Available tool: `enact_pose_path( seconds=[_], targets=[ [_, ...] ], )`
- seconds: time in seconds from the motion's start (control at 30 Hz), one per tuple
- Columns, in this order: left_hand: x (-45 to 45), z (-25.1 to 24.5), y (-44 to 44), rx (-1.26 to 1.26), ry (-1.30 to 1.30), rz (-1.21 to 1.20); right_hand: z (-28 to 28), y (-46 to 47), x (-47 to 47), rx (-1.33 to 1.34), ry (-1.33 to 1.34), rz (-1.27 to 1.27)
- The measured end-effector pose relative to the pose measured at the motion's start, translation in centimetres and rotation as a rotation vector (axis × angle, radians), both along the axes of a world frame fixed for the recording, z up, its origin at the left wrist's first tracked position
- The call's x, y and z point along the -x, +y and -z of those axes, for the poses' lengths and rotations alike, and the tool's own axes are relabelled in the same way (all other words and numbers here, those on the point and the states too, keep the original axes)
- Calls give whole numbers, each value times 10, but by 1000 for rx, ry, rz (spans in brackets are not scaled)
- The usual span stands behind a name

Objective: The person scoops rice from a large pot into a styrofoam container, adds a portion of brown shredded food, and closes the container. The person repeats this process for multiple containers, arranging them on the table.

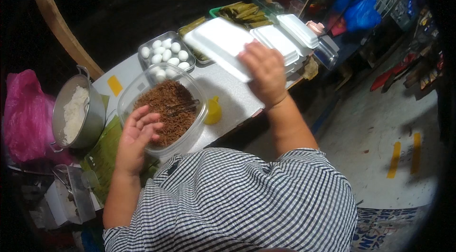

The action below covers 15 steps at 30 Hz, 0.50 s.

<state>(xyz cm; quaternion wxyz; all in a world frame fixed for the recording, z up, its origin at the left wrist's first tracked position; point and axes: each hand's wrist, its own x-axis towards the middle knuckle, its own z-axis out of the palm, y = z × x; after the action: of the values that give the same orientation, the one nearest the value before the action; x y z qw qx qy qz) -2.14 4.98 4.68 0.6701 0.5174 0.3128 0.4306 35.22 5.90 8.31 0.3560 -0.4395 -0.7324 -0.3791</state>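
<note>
My right hand (265, 70) is at the near edge of a white foam food box (222, 47), which is blurred and appears gripped and tilted. My left hand (137, 136) hangs with fingers apart over the near left rim of a clear plastic tub (203, 120), holding nothing. Brown shredded food (156, 98) fills part of the tub, with tongs (183, 106) lying on it. Peeled or white eggs (166, 55) sit in a metal tray (143, 61) behind the tub. More closed foam boxes (276, 41) stand in stacks to the right of my right hand.
A metal pot (93, 116) of white rice (76, 115) is at the left, near a pink plastic bag (28, 116) and banana leaves (107, 155). A yellow cup (213, 111) stands right of the tub. Folded leaves (245, 15) lie in a green container at the back.
</note>
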Motion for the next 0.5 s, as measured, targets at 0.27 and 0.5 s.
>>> enact_pose_path(
  seconds=[0.27, 0.5],
  targets=[
    [40, 20, -9, -13, 188, -209, -20, 17, -131, 52, -36, 350],
    [69, 38, -11, -66, 246, -322, -4, 13, -152, 225, 22, 387]
  ],
)
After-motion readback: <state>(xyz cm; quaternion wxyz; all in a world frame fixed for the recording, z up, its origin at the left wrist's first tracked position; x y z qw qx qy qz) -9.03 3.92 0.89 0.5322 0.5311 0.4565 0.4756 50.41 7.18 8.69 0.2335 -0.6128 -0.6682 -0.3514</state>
